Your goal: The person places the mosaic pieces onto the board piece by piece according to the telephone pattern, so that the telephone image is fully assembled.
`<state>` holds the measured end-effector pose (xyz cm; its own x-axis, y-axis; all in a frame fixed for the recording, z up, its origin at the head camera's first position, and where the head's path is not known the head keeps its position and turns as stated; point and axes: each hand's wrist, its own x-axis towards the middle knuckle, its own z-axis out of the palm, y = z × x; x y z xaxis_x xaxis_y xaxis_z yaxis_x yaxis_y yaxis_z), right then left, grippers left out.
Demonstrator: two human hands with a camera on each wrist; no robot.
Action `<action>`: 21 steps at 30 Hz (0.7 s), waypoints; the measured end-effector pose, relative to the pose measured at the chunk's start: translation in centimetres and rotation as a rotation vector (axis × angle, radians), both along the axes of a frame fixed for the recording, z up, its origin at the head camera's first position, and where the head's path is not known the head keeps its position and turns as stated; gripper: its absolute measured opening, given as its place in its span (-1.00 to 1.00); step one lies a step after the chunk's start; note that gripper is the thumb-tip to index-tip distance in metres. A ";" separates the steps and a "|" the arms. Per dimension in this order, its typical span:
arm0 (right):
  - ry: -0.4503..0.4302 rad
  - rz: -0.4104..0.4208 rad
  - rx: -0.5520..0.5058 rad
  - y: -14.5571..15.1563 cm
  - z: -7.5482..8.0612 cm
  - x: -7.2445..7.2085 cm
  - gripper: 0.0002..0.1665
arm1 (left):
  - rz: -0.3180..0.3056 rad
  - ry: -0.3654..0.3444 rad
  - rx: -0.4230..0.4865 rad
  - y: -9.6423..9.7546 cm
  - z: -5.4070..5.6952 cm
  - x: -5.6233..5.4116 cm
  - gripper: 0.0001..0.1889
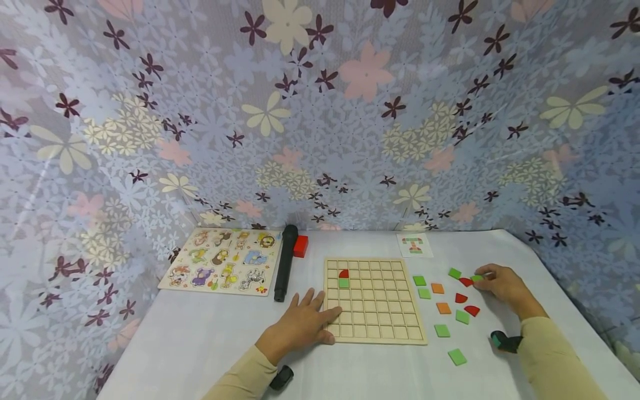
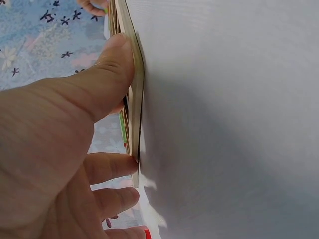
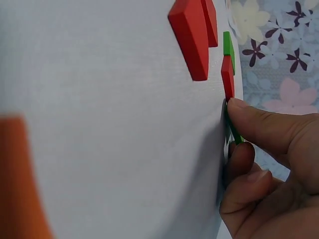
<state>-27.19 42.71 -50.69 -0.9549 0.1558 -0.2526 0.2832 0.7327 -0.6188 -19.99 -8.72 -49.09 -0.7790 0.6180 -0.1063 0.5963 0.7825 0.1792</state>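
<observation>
A wooden grid board (image 1: pixel 372 318) lies in the middle of the table. One red quarter-round tile (image 1: pixel 344 273) sits in it, directly above a green square tile (image 1: pixel 344 283). My left hand (image 1: pixel 296 329) rests at the board's lower left with fingers spread; in the left wrist view its thumb (image 2: pixel 112 64) lies along the board's edge. Over on the right, my right hand (image 1: pixel 507 290) pinches a green square tile (image 3: pixel 234 128) between thumb and fingertips. That tile is close to the table, just beside a red quarter-round tile (image 3: pixel 228 75).
Loose green, orange (image 1: pixel 443 308) and red (image 1: pixel 471 311) tiles lie scattered right of the board. A pattern card (image 1: pixel 414 245) is behind them. On the left are an animal puzzle (image 1: pixel 225 261), a black microphone (image 1: pixel 285 264) and a red block (image 1: pixel 300 246). Flowered cloth hangs behind.
</observation>
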 end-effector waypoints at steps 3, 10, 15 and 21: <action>0.009 -0.011 0.013 -0.2 0.1 0.1 -0.36 | 0.000 -0.001 0.005 0.0 0.0 0.0 -0.28; 0.040 -0.069 -0.032 -0.2 0.1 0.6 -0.31 | 0.000 -0.012 0.003 0.0 0.0 0.0 -0.27; 0.119 -0.136 -0.181 -0.3 0.2 0.6 -0.21 | 0.002 -0.014 -0.002 0.0 0.0 0.0 -0.26; 0.196 -0.183 -0.322 -1.8 1.5 -0.1 -0.19 | 0.005 -0.004 -0.011 0.0 0.1 0.1 -0.26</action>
<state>-27.30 40.88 -49.15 -0.9537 0.2701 -0.1322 0.2446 0.4415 -0.8633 -19.89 -8.67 -49.02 -0.7814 0.6131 -0.1162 0.5919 0.7872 0.1730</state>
